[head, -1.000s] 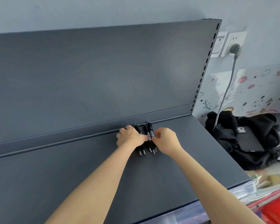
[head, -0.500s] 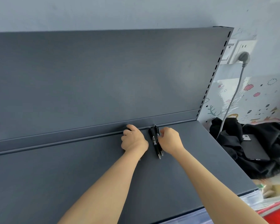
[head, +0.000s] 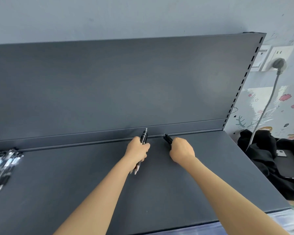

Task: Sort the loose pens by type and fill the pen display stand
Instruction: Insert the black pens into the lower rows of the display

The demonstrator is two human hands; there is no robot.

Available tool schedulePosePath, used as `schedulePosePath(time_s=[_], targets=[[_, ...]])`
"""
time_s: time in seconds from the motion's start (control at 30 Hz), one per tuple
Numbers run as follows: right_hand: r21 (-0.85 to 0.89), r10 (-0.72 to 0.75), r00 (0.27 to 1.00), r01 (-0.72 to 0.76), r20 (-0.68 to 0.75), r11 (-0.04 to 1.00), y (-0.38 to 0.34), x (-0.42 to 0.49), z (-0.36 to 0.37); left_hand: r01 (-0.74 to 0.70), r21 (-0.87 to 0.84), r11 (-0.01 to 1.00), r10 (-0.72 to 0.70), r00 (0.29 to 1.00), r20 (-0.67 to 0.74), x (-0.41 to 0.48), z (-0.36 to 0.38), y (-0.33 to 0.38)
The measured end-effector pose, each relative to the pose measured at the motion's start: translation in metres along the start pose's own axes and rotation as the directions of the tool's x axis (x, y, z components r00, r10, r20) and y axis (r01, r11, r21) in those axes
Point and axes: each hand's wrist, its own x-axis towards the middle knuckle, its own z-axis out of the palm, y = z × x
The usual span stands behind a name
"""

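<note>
Fingers of left hand (head: 137, 150) curled round pen bundle (head: 144, 137), right hand (head: 182, 152) fingers gripping black pens (head: 167, 139), both near shelf's (head: 75, 184) far edge.

Pale blue-grey wall (head: 143, 17) is filling the whole top, looking kinda scuffed toward the right. A grey plug (head: 278, 63) is sitting in a white socket (head: 277, 51) past the dark shelf unit's (head: 109, 90) top right corner. Its cable (head: 266, 109) is hanging down over cartoon wall stickers (head: 285, 97) onto a heap of black clothes (head: 270, 160), which is lying just beside the shelf's right edge.
</note>
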Motion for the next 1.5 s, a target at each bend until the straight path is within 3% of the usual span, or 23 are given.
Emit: schedulePosePath(time_s=[0.1,0.17,0.27,0.37,0.57,0.77,0.9,1.1,1.5], targets=[[0.094,-0.042,0.998,0.038,0.037,0.995,-0.005,-0.004,0.002,0.03,-0.076,0.997,-0.031,0.999,-0.011,-0.01,-0.014,-0.009],[0.28,-0.078,0.994,0.054,0.076,0.958,-0.009,-0.005,0.005,0.045,-0.102,0.994,-0.049,0.998,-0.045,-0.015,-0.024,-0.016],[0.642,-0.111,0.983,-0.009,0.146,0.767,-0.022,-0.016,0.005,0.028,-0.119,0.993,-0.04,0.993,-0.107,-0.024,-0.037,-0.023],[0.778,-0.179,0.963,-0.045,0.201,0.627,-0.043,-0.032,0.004,0.014,-0.171,0.985,-0.044,0.984,-0.174,-0.036,-0.053,-0.028],[0.843,-0.251,0.953,-0.008,0.17,0.538,-0.1,-0.066,0.017,-0.041,-0.243,0.969,-0.027,0.963,-0.268,-0.076,-0.102,-0.043],[0.797,-0.388,0.911,0.13,0.138,0.589,-0.183,-0.127,0.033,-0.112,-0.251,0.961,0.013,0.931,-0.365,-0.131,-0.189,-0.083],[0.818,-0.514,0.845,0.192,0.143,0.543,-0.25,-0.191,0.066,-0.169,-0.092,0.981,0.115,0.898,-0.424,-0.179,-0.262,-0.126],[0.84,-0.556,0.828,0.25,0.072,0.481,-0.359,-0.288,0.132,-0.198,0.034,0.98,0.188,0.839,-0.511,-0.257,-0.38,-0.194],[0.861,-0.736,0.663,0.288,0.135,0.418,-0.509,-0.431,0.215,-0.203,-0.142,0.969,0.052,0.728,-0.683,-0.363,-0.527,-0.301]])
